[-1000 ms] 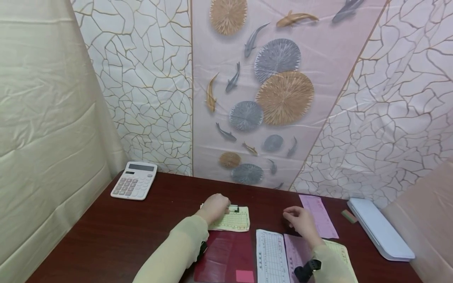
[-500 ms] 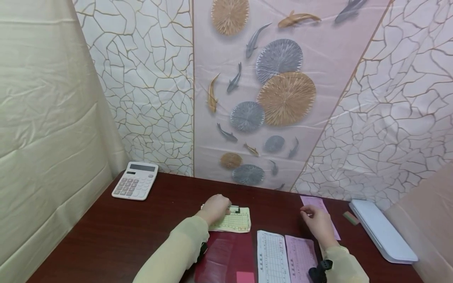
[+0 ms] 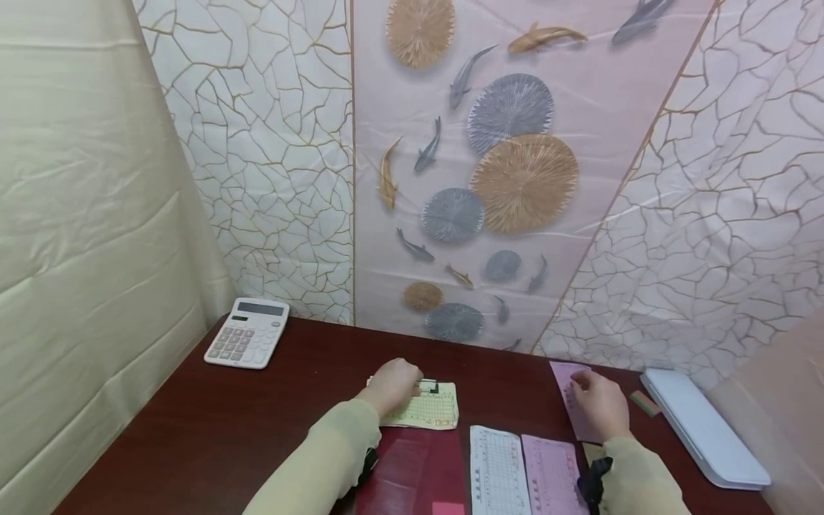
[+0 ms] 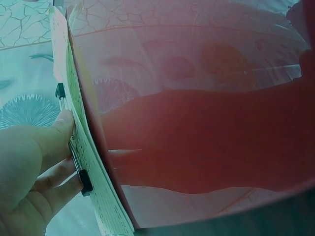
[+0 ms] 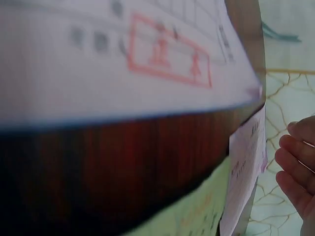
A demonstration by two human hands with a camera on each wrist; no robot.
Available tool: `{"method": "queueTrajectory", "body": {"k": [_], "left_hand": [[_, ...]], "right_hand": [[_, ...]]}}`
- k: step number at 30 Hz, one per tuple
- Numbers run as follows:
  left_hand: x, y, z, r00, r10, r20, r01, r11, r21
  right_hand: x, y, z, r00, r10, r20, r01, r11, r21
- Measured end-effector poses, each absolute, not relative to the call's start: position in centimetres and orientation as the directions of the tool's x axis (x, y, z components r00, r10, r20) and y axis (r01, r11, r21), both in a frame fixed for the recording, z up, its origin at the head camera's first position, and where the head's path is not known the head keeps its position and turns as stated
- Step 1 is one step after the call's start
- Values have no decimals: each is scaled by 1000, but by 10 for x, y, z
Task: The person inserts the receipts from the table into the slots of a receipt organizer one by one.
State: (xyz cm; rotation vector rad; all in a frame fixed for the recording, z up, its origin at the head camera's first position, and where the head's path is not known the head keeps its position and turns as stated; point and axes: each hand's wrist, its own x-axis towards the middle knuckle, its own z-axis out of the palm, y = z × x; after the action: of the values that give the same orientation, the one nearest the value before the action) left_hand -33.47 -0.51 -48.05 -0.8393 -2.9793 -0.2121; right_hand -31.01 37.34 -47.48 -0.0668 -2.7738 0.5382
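Observation:
In the head view, my left hand (image 3: 393, 385) is at the top of a red see-through clip folder (image 3: 412, 468). Several yellow printed slips (image 3: 434, 411) lie on its upper end. Thumb and fingers pinch the metal clip (image 4: 85, 183) with black ends, as the left wrist view shows. My right hand (image 3: 601, 406) is over a pink slip (image 3: 563, 373) at the back right, its fingers loosely bent and nothing seen in them. The right wrist view shows these fingers apart from the pink slip (image 5: 244, 162); a yellow slip (image 5: 197, 211) lies nearby.
A white printed slip (image 3: 496, 465) and another pink slip (image 3: 552, 472) lie side by side right of the folder. A white calculator (image 3: 247, 332) sits back left. Far right are a long white case (image 3: 704, 429) and a small green-and-brown block (image 3: 645, 403).
My right hand has moved rightward, from above the dark table to over the back pink slip. The left hand stays at the clip. The view has shifted slightly.

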Motion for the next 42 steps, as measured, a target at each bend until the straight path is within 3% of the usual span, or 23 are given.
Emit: {"method": "queueTrajectory", "body": {"k": [22,42], "left_hand": [[-330,-3,-476,-850,522,73,527,844,100],[-331,-5,-476,-848,522,93,529,846,74]], "right_hand": [[-336,387,-480,-956,-48,290,-128,956,-265],[-348,381,-471,-990,72,124,38,966,-255]]}}
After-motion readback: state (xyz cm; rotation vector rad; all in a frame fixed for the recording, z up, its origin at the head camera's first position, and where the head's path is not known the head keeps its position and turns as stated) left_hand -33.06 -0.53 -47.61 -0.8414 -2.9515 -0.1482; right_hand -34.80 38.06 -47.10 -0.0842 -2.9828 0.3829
